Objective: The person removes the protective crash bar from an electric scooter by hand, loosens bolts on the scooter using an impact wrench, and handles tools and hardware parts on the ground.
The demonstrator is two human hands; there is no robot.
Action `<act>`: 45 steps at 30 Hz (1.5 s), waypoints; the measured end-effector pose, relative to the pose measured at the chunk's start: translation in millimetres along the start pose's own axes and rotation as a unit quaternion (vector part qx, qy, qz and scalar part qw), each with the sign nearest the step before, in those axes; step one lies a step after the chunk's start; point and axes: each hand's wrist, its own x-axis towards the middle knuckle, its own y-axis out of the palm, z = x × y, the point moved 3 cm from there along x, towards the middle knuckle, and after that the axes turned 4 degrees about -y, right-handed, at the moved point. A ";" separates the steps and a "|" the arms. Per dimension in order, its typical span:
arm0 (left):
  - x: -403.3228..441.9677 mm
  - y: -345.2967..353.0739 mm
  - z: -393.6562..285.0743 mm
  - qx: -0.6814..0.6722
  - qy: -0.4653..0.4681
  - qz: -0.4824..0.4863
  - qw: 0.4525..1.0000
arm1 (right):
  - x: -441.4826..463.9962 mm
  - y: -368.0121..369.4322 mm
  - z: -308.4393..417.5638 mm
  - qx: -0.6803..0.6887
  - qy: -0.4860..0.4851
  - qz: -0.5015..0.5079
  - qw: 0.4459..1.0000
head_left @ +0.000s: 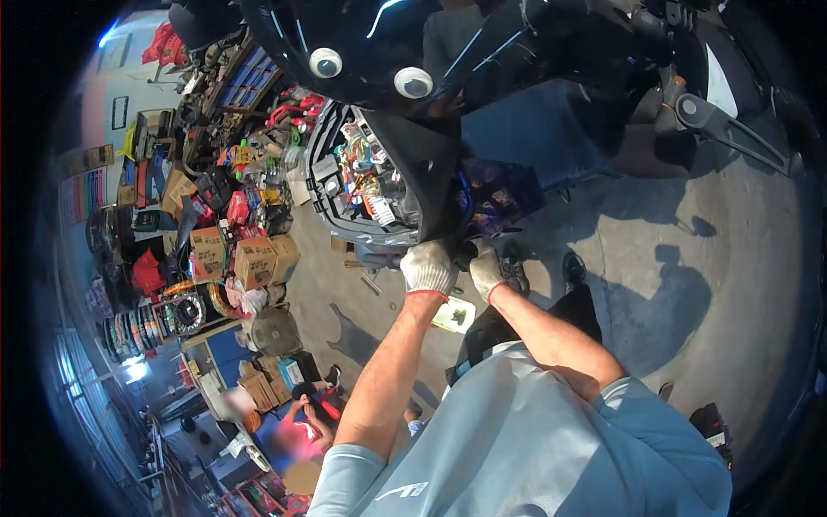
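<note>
My left hand (428, 269), in a white knit glove with a red cuff, is closed at the lower end of a black panel (435, 181). Its fingers are turned away, so what they grip is hidden. Close beside it, my right hand (487, 270), gloved the same way, is curled closed by a small dark part (464, 254); what it holds cannot be made out. Above both hands hangs a glossy black vehicle body (370, 65) with two googly eyes on it. Below them is a pale tray (466, 317) holding small dark pieces.
A grey-rimmed bin (366, 234) full of colourful small items stands left of the panel. Cardboard boxes (256, 263), tyres (129, 336) and crowded shelves line the left side. Another person (312, 431) in pink sits lower left. Concrete floor (637, 284) spreads to the right.
</note>
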 end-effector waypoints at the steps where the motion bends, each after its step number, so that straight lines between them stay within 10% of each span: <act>1: 1.1 3.2 1.5 0.002 0.006 -0.009 1.000 | 1.0 -0.7 -1.3 0.042 0.018 -0.009 0.999; 11: -25.3 -7.1 11.5 -0.107 0.061 -0.148 0.981 | 7.8 -12.0 -8.3 0.203 0.096 0.156 0.962; 17: -63.4 38.0 47.0 -0.486 -0.152 -0.024 0.860 | 4.0 -9.5 6.8 0.127 0.065 0.179 0.973; 20: -44.0 37.9 39.4 -0.679 -0.132 0.016 0.722 | 14.1 -17.6 -7.8 0.110 0.089 0.170 0.975; 24: -25.2 43.6 42.7 -0.701 -0.141 0.063 0.696 | 18.9 -11.8 -5.0 0.131 0.061 0.189 0.971; 26: -27.2 26.8 49.9 -0.647 -0.131 0.156 0.734 | 23.7 -21.2 1.9 -0.123 0.007 0.226 0.966; 31: -18.8 48.8 50.7 -0.641 -0.080 0.067 0.760 | 27.9 -24.6 -11.8 -0.148 -0.146 0.214 0.955; 33: -17.6 61.2 49.9 -0.645 -0.070 0.062 0.759 | 33.7 -45.0 -35.6 -0.128 -0.039 0.178 0.975; 35: -19.7 69.5 48.5 -0.512 0.050 -0.141 0.846 | 33.5 -40.4 -34.4 -0.052 0.019 0.162 0.985; 39: -16.7 68.7 52.2 -0.603 -0.023 -0.070 0.794 | 20.5 -21.9 -12.4 0.152 0.066 0.158 0.973; 42: -17.1 72.1 51.9 -0.640 -0.037 -0.007 0.768 | 12.1 -16.3 2.1 0.028 -0.008 0.132 0.991; 45: -16.5 61.8 52.7 -0.429 0.091 -0.195 0.877 | 23.2 -17.8 -1.6 0.091 0.071 0.195 0.974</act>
